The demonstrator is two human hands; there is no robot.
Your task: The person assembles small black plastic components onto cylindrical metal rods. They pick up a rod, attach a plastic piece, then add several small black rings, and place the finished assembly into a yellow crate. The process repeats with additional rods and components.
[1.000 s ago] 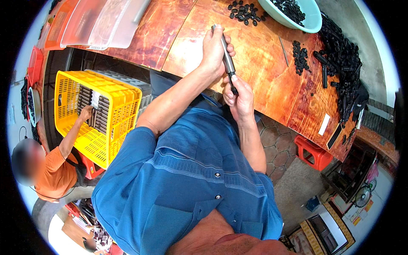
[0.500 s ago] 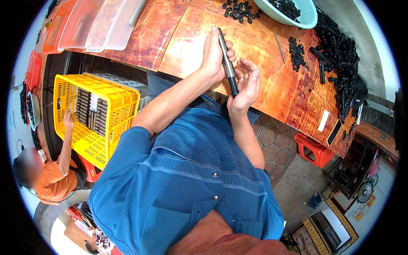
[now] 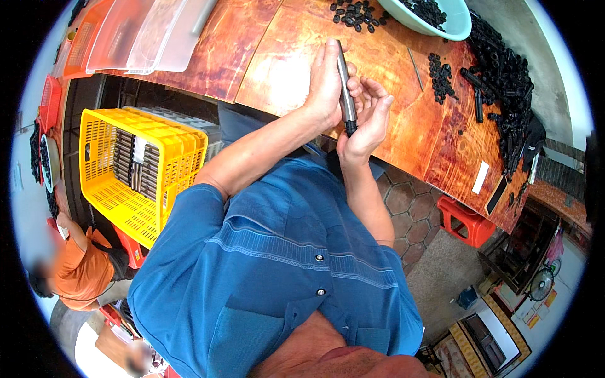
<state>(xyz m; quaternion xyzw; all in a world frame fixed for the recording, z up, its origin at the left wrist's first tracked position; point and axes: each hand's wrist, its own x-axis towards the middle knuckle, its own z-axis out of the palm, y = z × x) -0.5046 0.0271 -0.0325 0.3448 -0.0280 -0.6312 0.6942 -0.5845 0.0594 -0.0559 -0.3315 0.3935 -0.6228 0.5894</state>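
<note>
My left hand is wrapped around a slim grey metal tube above the worktable's near edge. The tube stands nearly upright in the picture, its dark upper end rising past my left fingers. A narrower black piece forms its lower end and runs into the palm of my right hand. The right fingers curl loosely beside the tube, close to my left fingertips, and the thumb points up. Where the black piece meets the right palm, its tip is hidden.
On the wooden table are a pale green basin of black parts, small black rings, a thin rod and a black parts heap. Left stands a yellow crate with tubes; beyond it, a co-worker in orange.
Both hands and the tube have shifted slightly right, and the tube is more upright. Less of its black lower end shows. The co-worker's arm has drawn back from the yellow crate.
</note>
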